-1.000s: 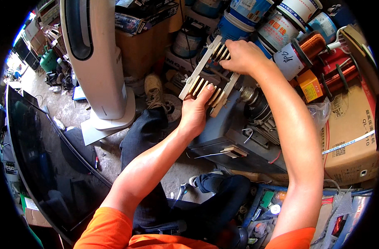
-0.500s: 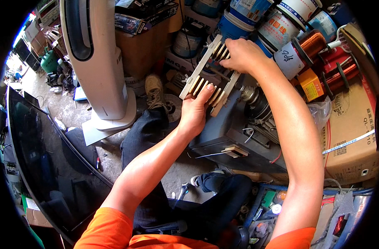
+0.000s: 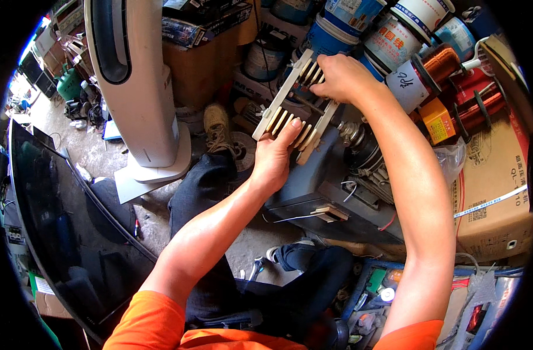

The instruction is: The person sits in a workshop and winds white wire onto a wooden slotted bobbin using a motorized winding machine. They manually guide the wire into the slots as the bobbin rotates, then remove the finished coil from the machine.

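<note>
A pale wooden slatted frame (image 3: 275,108), a winding former with several slots, is mounted on the shaft of a dark grey winding machine (image 3: 327,181). My left hand (image 3: 273,157) grips the frame's lower end, thumb up along the slats. At the frame's upper end my right hand (image 3: 340,79) holds on with its fingers curled over the slats. Both forearms reach up from the lower edge.
A white tower fan (image 3: 135,87) stands at the left, a large dark flat screen (image 3: 62,233) leans lower left. Copper wire spools (image 3: 441,64), buckets (image 3: 395,35) and cardboard boxes (image 3: 494,181) crowd the right. A parts tray (image 3: 383,291) lies lower right.
</note>
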Action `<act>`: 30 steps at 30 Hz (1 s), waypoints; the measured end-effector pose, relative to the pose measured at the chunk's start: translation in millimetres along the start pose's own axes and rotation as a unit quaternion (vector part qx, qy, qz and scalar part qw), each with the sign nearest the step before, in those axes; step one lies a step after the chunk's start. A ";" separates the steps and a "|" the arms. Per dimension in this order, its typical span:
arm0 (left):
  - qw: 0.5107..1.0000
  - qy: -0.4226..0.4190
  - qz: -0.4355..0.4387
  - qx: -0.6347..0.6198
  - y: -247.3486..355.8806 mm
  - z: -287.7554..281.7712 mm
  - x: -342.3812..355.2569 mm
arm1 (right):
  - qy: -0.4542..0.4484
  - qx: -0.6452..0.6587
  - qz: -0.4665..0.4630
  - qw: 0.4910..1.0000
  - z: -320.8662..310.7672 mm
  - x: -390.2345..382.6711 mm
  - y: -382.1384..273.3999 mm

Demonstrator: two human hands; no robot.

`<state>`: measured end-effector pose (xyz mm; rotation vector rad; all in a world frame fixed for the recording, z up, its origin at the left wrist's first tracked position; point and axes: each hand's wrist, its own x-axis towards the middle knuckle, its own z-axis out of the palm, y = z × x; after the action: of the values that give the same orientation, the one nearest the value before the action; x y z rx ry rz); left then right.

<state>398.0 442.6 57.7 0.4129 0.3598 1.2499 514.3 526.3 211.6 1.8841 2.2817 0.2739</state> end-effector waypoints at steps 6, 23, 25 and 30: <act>1.000 0.027 0.013 0.006 -4.3 -2.2 2.7 | -0.005 0.003 -0.020 1.000 1.4 1.1 3.4; 0.999 0.022 0.024 0.005 -3.5 2.7 -0.5 | -0.006 0.002 -0.018 1.000 1.9 1.1 3.5; 1.000 0.020 0.021 0.011 -1.1 3.2 -1.1 | 0.023 0.003 -0.017 1.000 6.1 -0.4 4.2; 0.956 -0.017 -0.239 0.171 19.5 -8.2 -2.1 | 0.204 0.059 -0.091 0.973 1.7 -28.4 17.1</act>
<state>377.3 446.5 60.1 0.6012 0.6112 0.7057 536.3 501.7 214.6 1.7883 2.7733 0.5580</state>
